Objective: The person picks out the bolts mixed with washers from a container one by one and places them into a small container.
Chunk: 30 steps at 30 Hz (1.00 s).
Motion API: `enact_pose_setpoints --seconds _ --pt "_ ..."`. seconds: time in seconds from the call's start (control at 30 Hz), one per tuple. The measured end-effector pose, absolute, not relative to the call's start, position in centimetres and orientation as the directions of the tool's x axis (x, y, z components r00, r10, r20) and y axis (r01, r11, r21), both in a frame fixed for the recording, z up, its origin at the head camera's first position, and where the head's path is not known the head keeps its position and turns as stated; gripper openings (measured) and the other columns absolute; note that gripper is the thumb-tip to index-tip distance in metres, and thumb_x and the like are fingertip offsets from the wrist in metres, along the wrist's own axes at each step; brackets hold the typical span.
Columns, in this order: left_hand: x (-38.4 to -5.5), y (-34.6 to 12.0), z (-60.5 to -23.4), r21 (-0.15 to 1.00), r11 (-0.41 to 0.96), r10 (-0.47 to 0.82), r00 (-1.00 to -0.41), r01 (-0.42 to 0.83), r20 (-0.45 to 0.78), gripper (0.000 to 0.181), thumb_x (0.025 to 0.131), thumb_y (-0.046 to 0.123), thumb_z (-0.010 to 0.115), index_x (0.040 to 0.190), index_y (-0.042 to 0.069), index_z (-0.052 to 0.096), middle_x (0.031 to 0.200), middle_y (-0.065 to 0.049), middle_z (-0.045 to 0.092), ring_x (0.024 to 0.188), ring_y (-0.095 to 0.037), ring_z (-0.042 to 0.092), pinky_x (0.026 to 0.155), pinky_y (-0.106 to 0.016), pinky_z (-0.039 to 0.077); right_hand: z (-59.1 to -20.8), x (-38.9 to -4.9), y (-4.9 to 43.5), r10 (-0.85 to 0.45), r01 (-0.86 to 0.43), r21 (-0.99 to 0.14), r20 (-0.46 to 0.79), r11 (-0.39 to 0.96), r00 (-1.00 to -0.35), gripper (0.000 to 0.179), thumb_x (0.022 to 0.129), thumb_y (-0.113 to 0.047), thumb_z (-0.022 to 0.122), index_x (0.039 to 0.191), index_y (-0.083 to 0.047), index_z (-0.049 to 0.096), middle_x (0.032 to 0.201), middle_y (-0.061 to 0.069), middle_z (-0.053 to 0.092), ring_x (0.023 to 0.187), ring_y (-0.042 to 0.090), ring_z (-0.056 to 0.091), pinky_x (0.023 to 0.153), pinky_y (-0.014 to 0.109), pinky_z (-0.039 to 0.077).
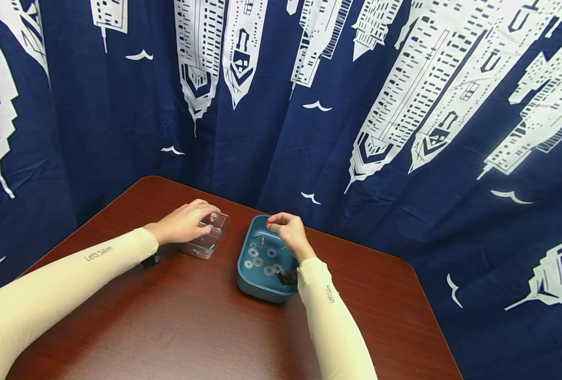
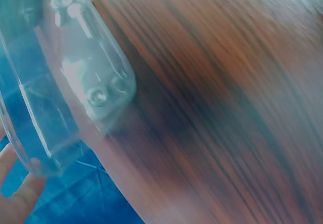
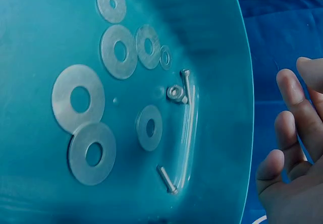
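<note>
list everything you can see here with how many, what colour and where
table: one, reddish brown, under the box and tray
curtain: one expanse, navy with white buildings, behind the table
clear plastic box: one, transparent, on the table
small metal pieces: at least three, silver, in the box
tray: one, blue, right of the box
washers: seven, silver, in the tray
screws: two, silver, in the tray
hex-shaped piece: one, silver, beside a screw
wrist devices: two, black, one per wrist
sleeves: two, cream, on the arms
left hand: one, bare, touching the box
right hand: one, bare, over the tray's far end
</note>
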<state>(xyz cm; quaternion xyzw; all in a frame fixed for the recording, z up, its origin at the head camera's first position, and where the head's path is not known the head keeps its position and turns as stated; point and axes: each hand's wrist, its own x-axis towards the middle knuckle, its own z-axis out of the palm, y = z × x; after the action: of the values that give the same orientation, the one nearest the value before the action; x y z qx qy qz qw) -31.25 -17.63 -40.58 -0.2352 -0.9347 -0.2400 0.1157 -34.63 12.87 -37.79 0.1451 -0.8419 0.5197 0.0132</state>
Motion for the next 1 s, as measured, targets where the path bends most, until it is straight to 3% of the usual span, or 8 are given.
enact_pose_setpoints --seconds 0.13,0.3,0.43,0.7,0.87,1.0 --pt "-31.2 -16.6 -40.3 0.406 0.763 0.398 -0.861 0.502 0.317 0.046 0.092 0.021 0.067 0.136 0.013 0.059 0.134 -0.008 0.061 0.127 -0.027 0.05 0.106 -0.051 0.046 -38.0 -34.6 13.3 -0.218 -0.245 -0.875 0.165 0.417 -0.962 0.01 0.087 -0.004 0.073 0.097 -0.001 0.074 0.092 0.01 0.074 0.091 0.03 0.068 0.085 0.04 0.056" --pt "-31.2 -15.3 -40.1 0.395 0.751 0.422 -0.844 0.529 0.331 0.044 0.092 0.021 0.066 0.135 0.011 0.06 0.129 -0.007 0.064 0.122 -0.024 0.051 0.103 -0.049 0.046 -38.1 -34.6 13.6 -0.206 -0.243 -0.875 0.17 0.418 -0.964 0.011 0.086 -0.004 0.073 0.097 -0.001 0.074 0.091 0.009 0.074 0.085 0.022 0.067 0.074 0.026 0.053" --pt "-31.3 -14.3 -40.1 0.392 0.746 0.431 -0.838 0.539 0.334 0.044 0.093 0.022 0.065 0.135 0.012 0.061 0.129 -0.008 0.063 0.117 -0.022 0.051 0.099 -0.049 0.046 -38.3 -34.7 13.8 -0.197 -0.236 -0.876 0.166 0.42 -0.966 0.009 0.086 -0.005 0.074 0.095 -0.002 0.075 0.091 0.009 0.074 0.087 0.027 0.067 0.077 0.031 0.055" --pt "-31.4 -12.8 -40.1 0.391 0.734 0.454 -0.829 0.555 0.326 0.046 0.094 0.023 0.065 0.138 0.013 0.059 0.138 -0.004 0.059 0.134 -0.024 0.048 0.11 -0.048 0.043 -38.8 -34.6 14.1 -0.189 -0.225 -0.878 0.157 0.423 -0.969 0.009 0.088 -0.005 0.072 0.096 -0.002 0.074 0.093 0.012 0.074 0.091 0.033 0.066 0.092 0.053 0.053" --pt "-31.4 -11.8 -40.0 0.394 0.724 0.467 -0.822 0.567 0.325 0.047 0.094 0.023 0.067 0.138 0.012 0.059 0.138 -0.005 0.06 0.134 -0.024 0.048 0.11 -0.048 0.043 -38.9 -34.7 14.3 -0.185 -0.224 -0.876 0.158 0.427 -0.97 0.011 0.088 -0.004 0.072 0.097 -0.001 0.074 0.093 0.013 0.074 0.098 0.043 0.065 0.092 0.053 0.053" --pt "-31.4 -11.0 -39.9 0.393 0.713 0.481 -0.813 0.581 0.329 0.046 0.094 0.023 0.067 0.138 0.012 0.059 0.138 -0.005 0.06 0.134 -0.024 0.048 0.11 -0.048 0.043 -39.0 -34.7 14.4 -0.171 -0.224 -0.868 0.164 0.443 -0.972 0.011 0.087 -0.005 0.072 0.097 -0.001 0.074 0.091 0.011 0.074 0.093 0.038 0.066 0.089 0.05 0.054"
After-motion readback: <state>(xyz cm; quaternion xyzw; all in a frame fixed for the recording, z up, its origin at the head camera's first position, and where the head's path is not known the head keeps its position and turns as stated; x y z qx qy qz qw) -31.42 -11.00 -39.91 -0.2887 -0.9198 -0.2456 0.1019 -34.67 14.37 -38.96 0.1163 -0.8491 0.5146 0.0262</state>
